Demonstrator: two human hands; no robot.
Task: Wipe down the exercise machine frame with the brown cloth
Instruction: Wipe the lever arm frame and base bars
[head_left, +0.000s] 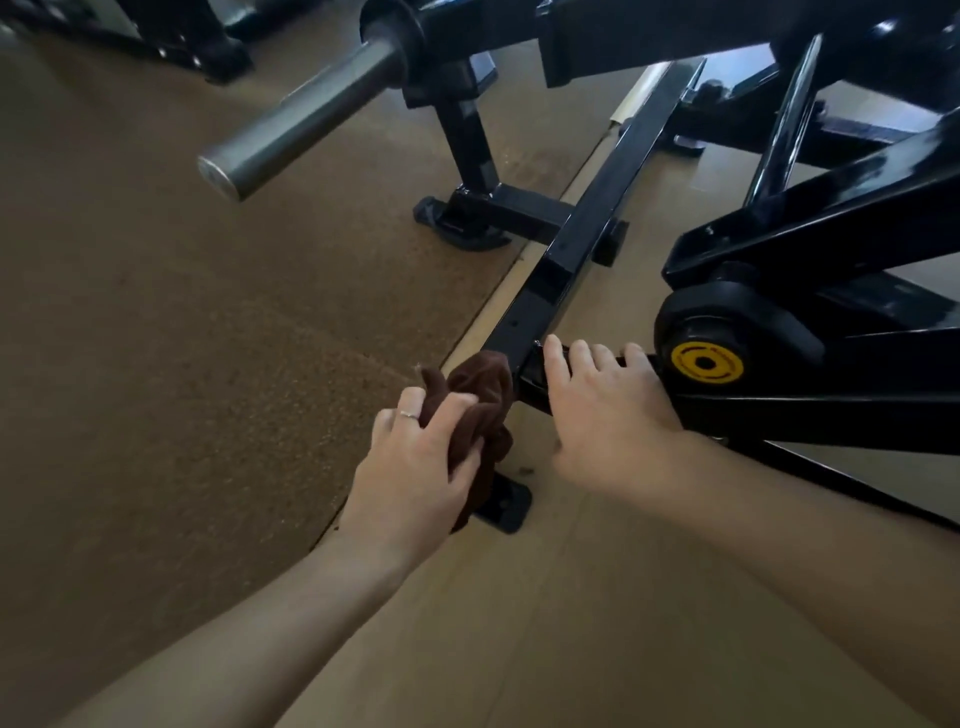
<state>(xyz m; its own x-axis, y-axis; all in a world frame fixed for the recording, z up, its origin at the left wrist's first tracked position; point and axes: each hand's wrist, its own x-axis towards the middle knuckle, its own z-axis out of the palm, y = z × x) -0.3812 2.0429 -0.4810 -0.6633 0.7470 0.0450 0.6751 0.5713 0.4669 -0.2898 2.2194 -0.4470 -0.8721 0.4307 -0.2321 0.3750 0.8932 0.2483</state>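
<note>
Left hand: grip curled round the brown cloth, bunched up, ring on one finger
Cloth: pressed vs the near end of the black frame rail, low down, just above the foot plate
Right hand: fingers spread flat over the cross-piece beside the rail, holding nothing, looks like bracing
Floor: brown mat on left, paler boards under the arms, seam runs along the rail
Pivot: yellow-capped hub just right of the right hand
Further off: steel weight sleeve sticks out up left; rest of rail runs away unwiped, I'd guess
Risk: cloth is wadded, so little contact w/ the rail's faces; could skip the underside. Right hand sits near the pivot – if the arm swings, fingers may get nipped
</note>
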